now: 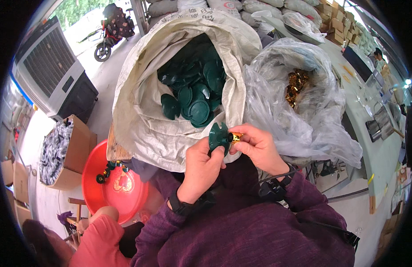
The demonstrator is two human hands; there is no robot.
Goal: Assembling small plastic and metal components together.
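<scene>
My left hand (200, 164) is closed on a dark green plastic disc (218, 137) with a notched edge. Between the fingers of my right hand (259, 147) is a shiny gold ring-shaped piece (235, 137), held against the disc's raised middle. Both hands are just in front of an open white woven sack (139, 129), in which many similar green discs (199, 111) lie loose. To its right, a clear plastic bag (272, 102) holds a heap of gold pieces (296, 86). Part of the gold piece is covered by my fingers.
At the lower left stands a red basin (135, 196) with several green-and-gold pieces, beside a person in a red top (99, 242). A cardboard box (77, 155) of silvery parts and an air cooler (50, 66) are farther left. A long table (375, 164) runs along the right.
</scene>
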